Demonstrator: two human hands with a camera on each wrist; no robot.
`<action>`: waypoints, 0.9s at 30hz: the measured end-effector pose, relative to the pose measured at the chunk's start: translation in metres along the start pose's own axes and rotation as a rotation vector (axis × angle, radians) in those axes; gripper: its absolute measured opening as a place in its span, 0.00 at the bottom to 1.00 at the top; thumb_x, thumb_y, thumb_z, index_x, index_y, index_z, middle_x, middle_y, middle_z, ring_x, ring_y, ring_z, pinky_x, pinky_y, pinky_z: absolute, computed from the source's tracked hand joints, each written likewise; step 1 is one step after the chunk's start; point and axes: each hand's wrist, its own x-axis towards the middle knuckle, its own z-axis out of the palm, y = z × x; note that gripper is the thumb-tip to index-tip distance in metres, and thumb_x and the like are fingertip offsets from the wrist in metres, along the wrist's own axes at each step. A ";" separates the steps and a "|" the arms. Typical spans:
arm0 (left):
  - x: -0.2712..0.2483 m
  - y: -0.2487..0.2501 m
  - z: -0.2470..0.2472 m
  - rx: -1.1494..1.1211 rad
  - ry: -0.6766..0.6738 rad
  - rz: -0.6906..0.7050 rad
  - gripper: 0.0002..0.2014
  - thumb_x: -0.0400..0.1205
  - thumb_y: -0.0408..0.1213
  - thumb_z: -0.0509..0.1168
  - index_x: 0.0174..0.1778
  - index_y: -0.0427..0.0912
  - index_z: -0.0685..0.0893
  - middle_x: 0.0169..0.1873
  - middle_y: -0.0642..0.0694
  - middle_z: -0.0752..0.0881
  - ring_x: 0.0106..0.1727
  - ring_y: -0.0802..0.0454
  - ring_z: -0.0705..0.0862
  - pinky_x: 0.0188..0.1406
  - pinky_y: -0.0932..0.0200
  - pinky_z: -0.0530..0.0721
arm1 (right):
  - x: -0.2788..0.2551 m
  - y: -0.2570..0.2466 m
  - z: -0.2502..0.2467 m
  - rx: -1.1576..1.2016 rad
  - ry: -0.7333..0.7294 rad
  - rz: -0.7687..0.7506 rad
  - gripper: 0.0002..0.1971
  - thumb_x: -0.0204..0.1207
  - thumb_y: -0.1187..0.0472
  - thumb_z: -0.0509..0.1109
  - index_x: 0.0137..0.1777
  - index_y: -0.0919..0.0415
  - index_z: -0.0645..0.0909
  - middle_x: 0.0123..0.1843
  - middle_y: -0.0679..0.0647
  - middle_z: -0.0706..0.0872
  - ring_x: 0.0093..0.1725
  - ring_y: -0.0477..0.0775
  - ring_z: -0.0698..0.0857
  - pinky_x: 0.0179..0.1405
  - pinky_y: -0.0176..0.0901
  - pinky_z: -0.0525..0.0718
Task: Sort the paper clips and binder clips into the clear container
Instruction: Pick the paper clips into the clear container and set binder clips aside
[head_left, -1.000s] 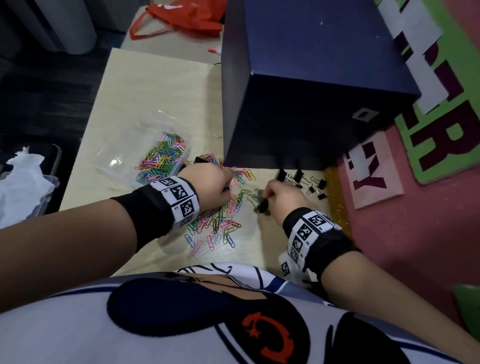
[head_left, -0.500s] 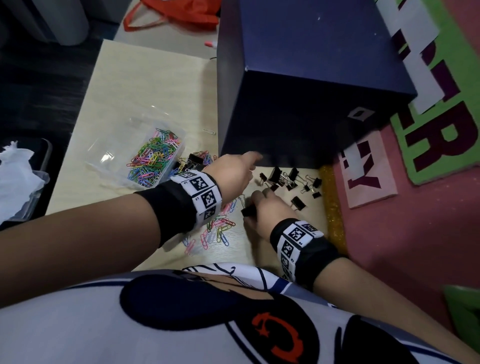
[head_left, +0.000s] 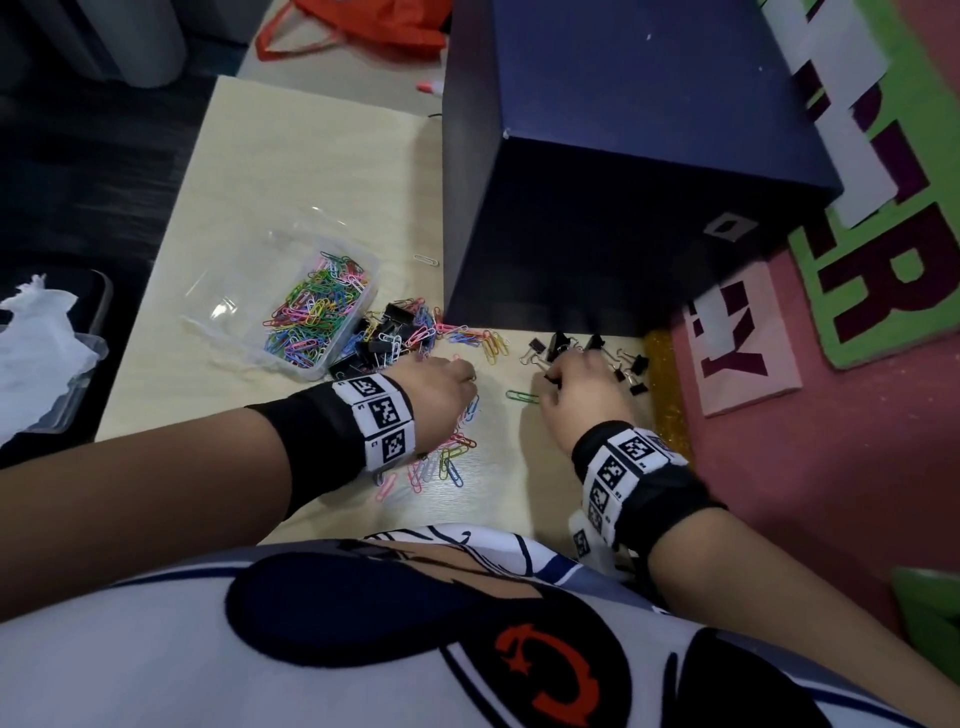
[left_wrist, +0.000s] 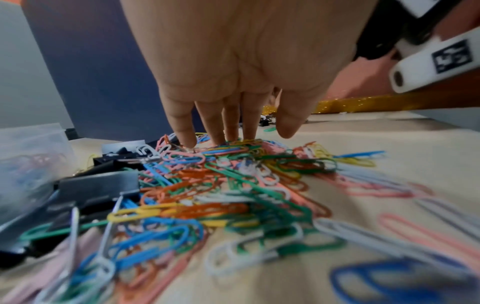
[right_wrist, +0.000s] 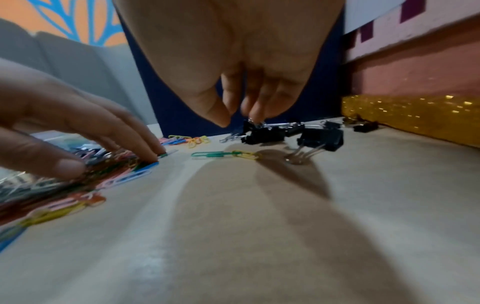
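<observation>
Head view: the clear container (head_left: 332, 358) sits on the worktop (head_left: 291, 171) with many colored paper clips (head_left: 317, 306) inside. More lie loose beside it. The left hand (head_left: 441, 395) presses straight fingers (left_wrist: 182, 127) on that pile. The right hand (head_left: 576, 389) pinches a black binder clip (right_wrist: 262, 131).

Paper clips (left_wrist: 197, 197) in pink, blue, green, yellow, orange, white. Black binder clips (right_wrist: 320, 139) with silver wire handles. Pale cream woodgrain surface (head_left: 322, 171). Clear container (head_left: 244, 291). Navy box (head_left: 597, 218). Black wristbands (head_left: 332, 441) with black-and-white square code markers.
</observation>
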 end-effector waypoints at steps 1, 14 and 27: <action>-0.004 0.001 0.002 0.005 0.024 0.014 0.20 0.82 0.38 0.58 0.71 0.44 0.73 0.72 0.45 0.70 0.67 0.43 0.76 0.66 0.43 0.75 | 0.000 -0.003 0.002 -0.018 -0.091 -0.019 0.13 0.79 0.63 0.63 0.62 0.59 0.78 0.63 0.56 0.76 0.57 0.58 0.81 0.49 0.41 0.76; -0.054 -0.016 0.009 -0.196 0.130 -0.054 0.23 0.77 0.38 0.60 0.70 0.44 0.75 0.64 0.41 0.74 0.62 0.40 0.76 0.60 0.44 0.80 | 0.023 -0.056 0.005 0.080 -0.288 -0.097 0.26 0.77 0.70 0.57 0.75 0.55 0.70 0.74 0.57 0.69 0.73 0.58 0.72 0.72 0.47 0.71; -0.085 -0.034 0.020 -0.107 0.121 -0.224 0.24 0.80 0.40 0.58 0.74 0.47 0.69 0.75 0.44 0.68 0.72 0.42 0.71 0.68 0.43 0.74 | -0.015 -0.087 0.026 -0.033 -0.361 -0.319 0.32 0.71 0.74 0.60 0.76 0.53 0.69 0.72 0.53 0.70 0.71 0.57 0.69 0.72 0.50 0.72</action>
